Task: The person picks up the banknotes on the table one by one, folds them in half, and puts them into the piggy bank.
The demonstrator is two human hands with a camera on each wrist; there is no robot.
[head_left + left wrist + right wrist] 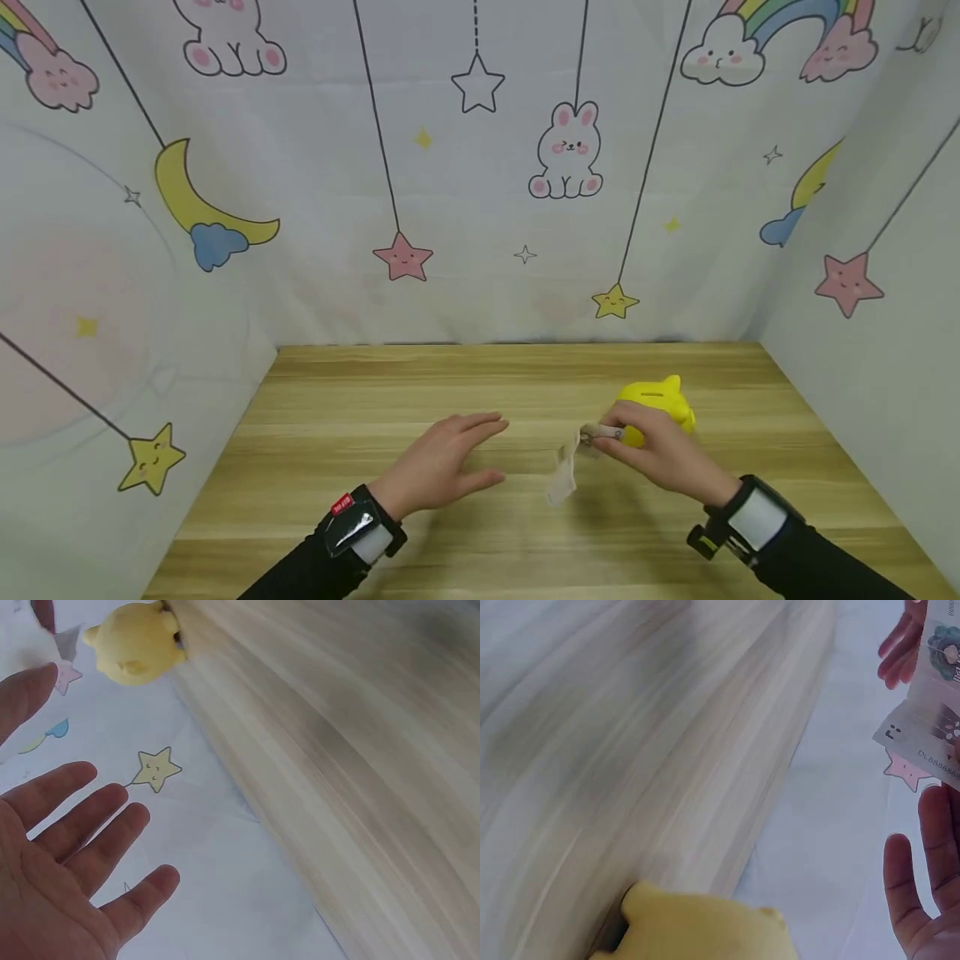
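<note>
My right hand [663,450] pinches a creased banknote [564,479] between thumb and fingertips, its free end hanging down to the left above the table. Printed numbers and a flower show on the banknote [919,731] in the right wrist view. Just behind the right hand stands a yellow piggy bank [654,394] with a slot on top, partly covered by that hand. To the left, my left hand [438,462] hovers over the table with its fingers spread, holding nothing. The left wrist view shows the piggy bank [136,645] beyond the left fingers.
The wooden table [360,392] runs back to a white cloth wall [480,308] printed with stars, rabbits and clouds. Similar cloth closes in the left and right sides. The piggy bank sits right of the table's middle, towards the back.
</note>
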